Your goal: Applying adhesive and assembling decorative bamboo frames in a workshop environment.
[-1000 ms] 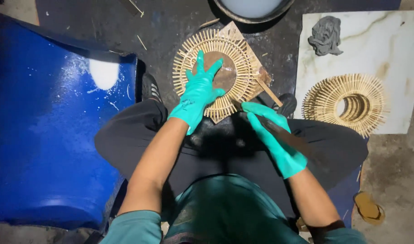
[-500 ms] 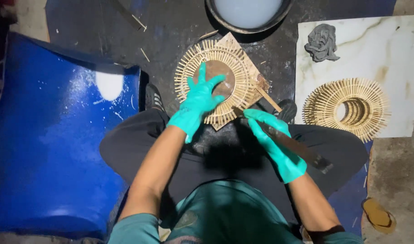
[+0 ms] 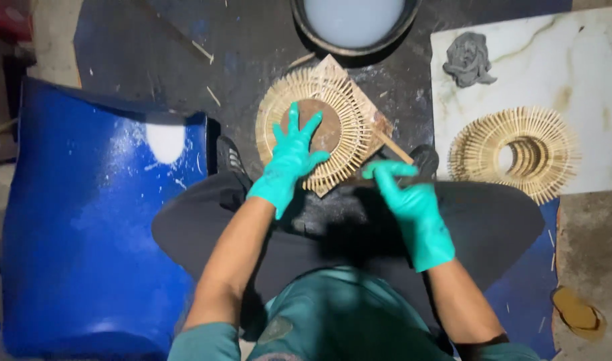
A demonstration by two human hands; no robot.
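Note:
A round ring of pale wooden sticks [image 3: 349, 107] lies on a small wooden board [image 3: 379, 124] on the dark floor between my feet. My left hand [image 3: 289, 160], in a teal glove, presses flat on the ring's brown centre with its fingers spread. My right hand [image 3: 413, 210], also gloved in teal, is at the board's near right corner. Its finger and thumb pinch a thin dark tool [image 3: 359, 180] that is mostly hidden against my dark trousers. A light wooden stick [image 3: 394, 147] pokes out from under the ring just beyond that hand.
A second stick ring [image 3: 513, 157] and a crumpled grey cloth [image 3: 467, 59] lie on a white marble slab [image 3: 586, 80] at the right. A dark bowl of whitish liquid [image 3: 352, 20] stands beyond the board. A curved blue plastic sheet [image 3: 85, 227] fills the left; a sandal [image 3: 576, 311] is at lower right.
My right hand has moved forward from over my lap to the board's near corner, and the long dark tool no longer sticks out diagonally. My left hand stays pressed on the ring.

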